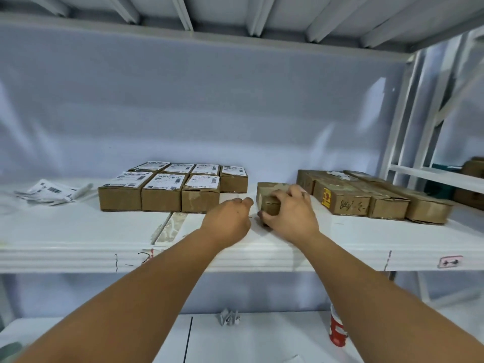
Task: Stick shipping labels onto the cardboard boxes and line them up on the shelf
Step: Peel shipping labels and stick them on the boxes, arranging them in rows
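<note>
Cardboard, plain brown and scuffed, makes up the small box (pixel 267 194), whose top carries no label; a slit seam crosses its near end. It sits on the white shelf (pixel 78 231), between the block of labelled boxes (pixel 170 187) on the left and the row of unlabelled boxes (pixel 366 199) on the right. Its short end faces the person, so its long axis seems to run front to back. The right hand (pixel 290 213) grips its near end, fingers over the top and thumb below. The left hand (pixel 230 218) lies just beside it, loosely curled, holding nothing. Loose label sheets (pixel 47 192) lie far left.
</note>
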`<state>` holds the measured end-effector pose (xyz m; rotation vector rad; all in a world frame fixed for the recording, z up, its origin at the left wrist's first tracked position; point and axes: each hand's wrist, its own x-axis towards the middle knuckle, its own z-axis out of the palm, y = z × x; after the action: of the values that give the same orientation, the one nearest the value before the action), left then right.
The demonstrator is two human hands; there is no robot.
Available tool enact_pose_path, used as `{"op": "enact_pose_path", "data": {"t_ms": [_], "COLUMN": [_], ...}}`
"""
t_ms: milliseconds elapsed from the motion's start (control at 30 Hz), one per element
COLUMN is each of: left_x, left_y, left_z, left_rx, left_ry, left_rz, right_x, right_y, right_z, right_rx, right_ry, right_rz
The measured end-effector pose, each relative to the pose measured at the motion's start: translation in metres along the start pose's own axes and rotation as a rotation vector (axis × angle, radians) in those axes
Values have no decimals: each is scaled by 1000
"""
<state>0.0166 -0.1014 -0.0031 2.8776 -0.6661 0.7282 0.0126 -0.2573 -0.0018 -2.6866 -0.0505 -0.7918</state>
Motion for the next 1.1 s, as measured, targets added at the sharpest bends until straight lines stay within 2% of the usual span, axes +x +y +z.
{"op": "enact_pose_path", "data": {"t_ms": [167,267,533,600,700,733,1000,1100], "left_x": [-14,-24,-41,-44,-48,-49,-86,-101], "left_y": [-4,-8,-20,-19,-26,-33,-117,-163], "left_z": [-6,-12,-21,-25,-39,-45,-66,-68], "left_rx": [-218,-377,-211,-161,-119,-117,-92,-99], "left_ry": [-21,26,111,154,261,292,527,513], "left_rz": [-20,-34,-115,-134,-193,-226,-484,-591], "right_x": [-16,-22,-37,-39,-37,-35,-24,-22], "right_y": [-15,-16,-31,-41,-70,-83,-176,-213], "right_z": [-6,-5,-6,-9,-15,-17,10,32], "right_rx": [159,294,335,303,345,365,201,137], "right_ry": [-89,-124,-164,-74,174,192,-69,-192], "right_rz": [-150,-187,-202,-231,-325,-355,-644,-709]}}
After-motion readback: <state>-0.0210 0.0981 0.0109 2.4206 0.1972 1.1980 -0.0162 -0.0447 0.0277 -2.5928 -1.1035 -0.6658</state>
